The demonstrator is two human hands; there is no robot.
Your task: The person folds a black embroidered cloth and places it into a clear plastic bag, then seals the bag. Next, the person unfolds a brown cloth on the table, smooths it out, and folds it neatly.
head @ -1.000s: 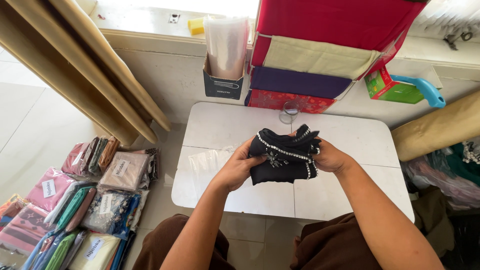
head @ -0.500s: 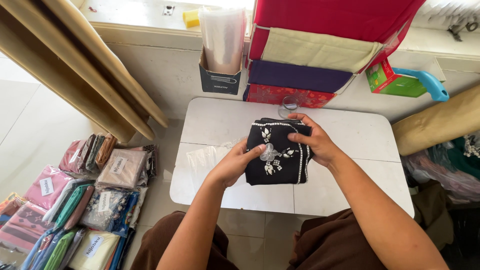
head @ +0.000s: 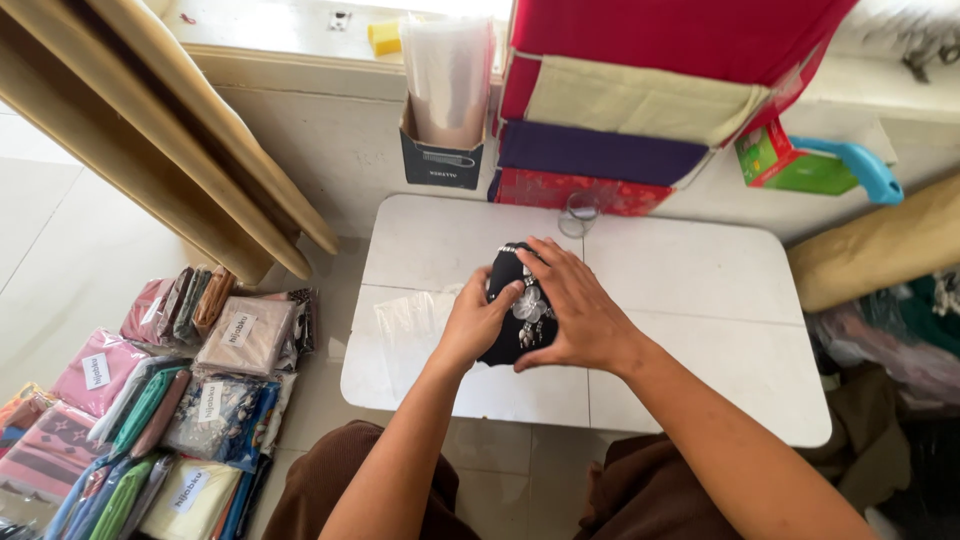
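A folded black cloth (head: pixel 507 290) with white patterned trim lies on the small white table (head: pixel 690 300). My left hand (head: pixel 473 322) presses on its left side, thumb on top. My right hand (head: pixel 577 312) lies flat over its right side, fingers spread, covering much of it. A clear plastic bag (head: pixel 405 312) lies flat on the table just left of the cloth.
A glass (head: pixel 577 214) stands at the table's far edge. Behind it are stacked red, beige and purple fabrics (head: pixel 620 110) and a box of rolled plastic (head: pixel 446 90). Several packaged cloths (head: pixel 180 400) lie on the floor at left. Wooden boards (head: pixel 170 150) lean at upper left.
The cloth was held up in both hands, then laid on the table and folded narrower. Both hands now press it flat.
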